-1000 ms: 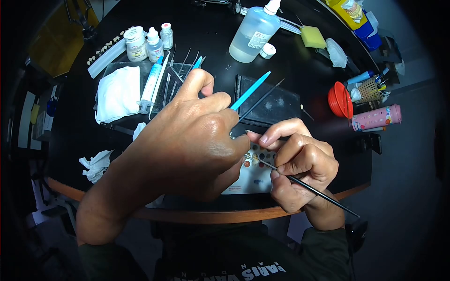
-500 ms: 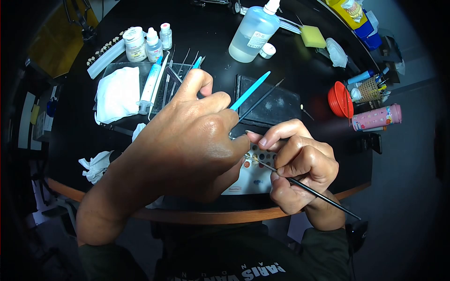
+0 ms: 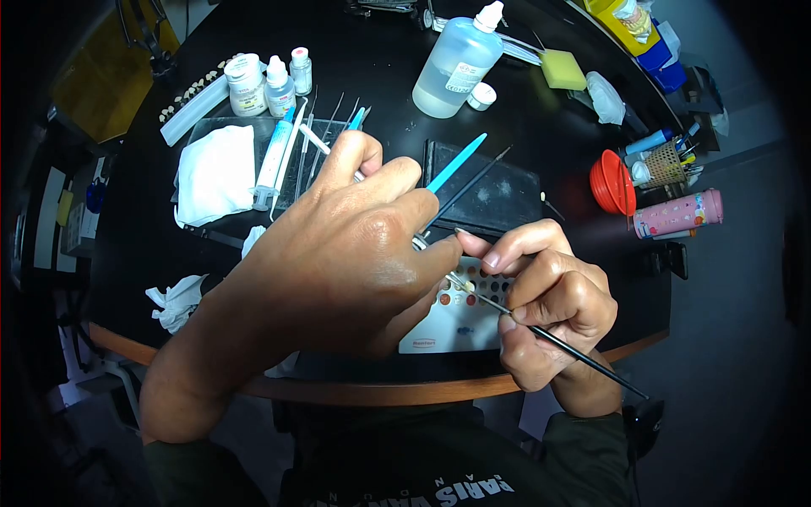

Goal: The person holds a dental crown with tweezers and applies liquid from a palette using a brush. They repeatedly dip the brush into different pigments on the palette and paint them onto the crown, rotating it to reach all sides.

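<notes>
My left hand (image 3: pixel 363 245) is closed around a slim shiny tool (image 3: pixel 314 138), mostly hidden by my fingers. Thin metallic tips show past its thumb side, and at them sits a small cream-coloured tooth crown (image 3: pixel 469 288). In my right hand (image 3: pixel 557 304) is a thin brush (image 3: pixel 583 358) with a black handle, its tip pointing left at the crown; whether they touch is too small to tell. The right index fingertip rests close to the left hand. Below both hands lies a white palette (image 3: pixel 456 334) with rows of coloured wells.
Behind the hands, a blue-handled tool (image 3: pixel 460 162) and a dark brush (image 3: pixel 481 177) lie over a black case (image 3: pixel 515 198). A large liquid bottle (image 3: pixel 456 68), a white cloth (image 3: pixel 215 173), a syringe (image 3: pixel 274 160), small jars (image 3: pixel 246 84) and a red bowl (image 3: pixel 610 182) stand around.
Both hands have shifted slightly to the right, with the crown and brush tip moving along. The handle in my left hand has turned and now catches the light.
</notes>
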Available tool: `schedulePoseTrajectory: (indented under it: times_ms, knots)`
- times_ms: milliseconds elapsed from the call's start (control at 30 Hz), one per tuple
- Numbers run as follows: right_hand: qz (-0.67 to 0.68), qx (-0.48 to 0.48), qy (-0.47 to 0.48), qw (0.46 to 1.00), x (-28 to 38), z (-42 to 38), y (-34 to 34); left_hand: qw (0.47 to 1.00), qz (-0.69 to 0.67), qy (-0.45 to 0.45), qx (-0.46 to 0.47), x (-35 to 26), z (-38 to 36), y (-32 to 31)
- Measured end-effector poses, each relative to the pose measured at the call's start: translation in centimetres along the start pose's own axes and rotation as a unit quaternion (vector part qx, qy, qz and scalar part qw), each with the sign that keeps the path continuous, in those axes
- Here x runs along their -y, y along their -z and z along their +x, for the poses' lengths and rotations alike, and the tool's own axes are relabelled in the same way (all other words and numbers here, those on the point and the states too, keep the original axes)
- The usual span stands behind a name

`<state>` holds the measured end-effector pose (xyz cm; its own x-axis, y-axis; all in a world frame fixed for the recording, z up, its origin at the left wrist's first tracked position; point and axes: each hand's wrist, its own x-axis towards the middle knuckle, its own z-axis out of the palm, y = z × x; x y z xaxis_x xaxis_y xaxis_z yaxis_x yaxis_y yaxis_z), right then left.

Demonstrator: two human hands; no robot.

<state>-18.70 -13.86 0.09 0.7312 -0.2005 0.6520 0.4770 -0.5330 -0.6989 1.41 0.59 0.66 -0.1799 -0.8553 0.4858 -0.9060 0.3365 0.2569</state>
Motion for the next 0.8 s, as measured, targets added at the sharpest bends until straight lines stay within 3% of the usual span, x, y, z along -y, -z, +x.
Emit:
schedulePoseTrajectory:
  times_ms: [800]
  knots:
    - [-0.009,0.006,0.019,1.000,0.30,-0.01,0.60,0.999,0.009,-0.011,-0.042,0.11,0.33,-0.24]
